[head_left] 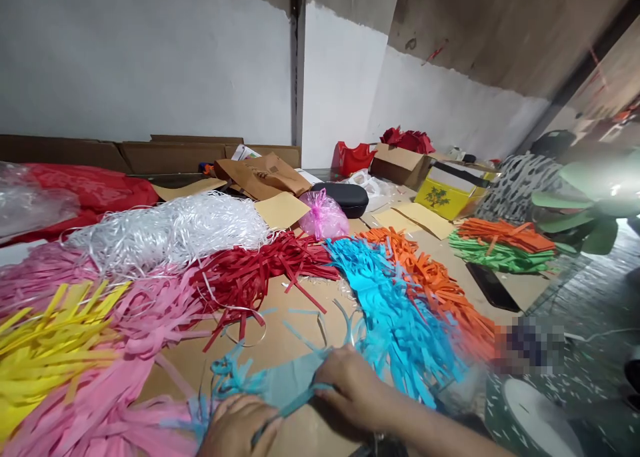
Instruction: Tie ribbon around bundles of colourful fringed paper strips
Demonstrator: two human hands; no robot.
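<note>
While both hands work at the bottom centre of the frame, the scene reads so:
Left hand [239,427]: fingers curled shut on the blue paper bundle [280,383], at its lower left end.
Right hand [350,383]: pinched shut on the same bundle, at its right end.
Bundle position: bottom centre, between the two hands, on the brown cardboard sheet [280,323].
Left of frame: pink strips [120,350], yellow strips [45,340].
Centre: red strips [250,270], white strips [170,233].
Right of centre: blue strips [395,303], orange strips [440,290].
Right: black phone [493,287], green strips [500,257].

Two hands [235,427], eight paper-strip heaps [395,310]
</note>
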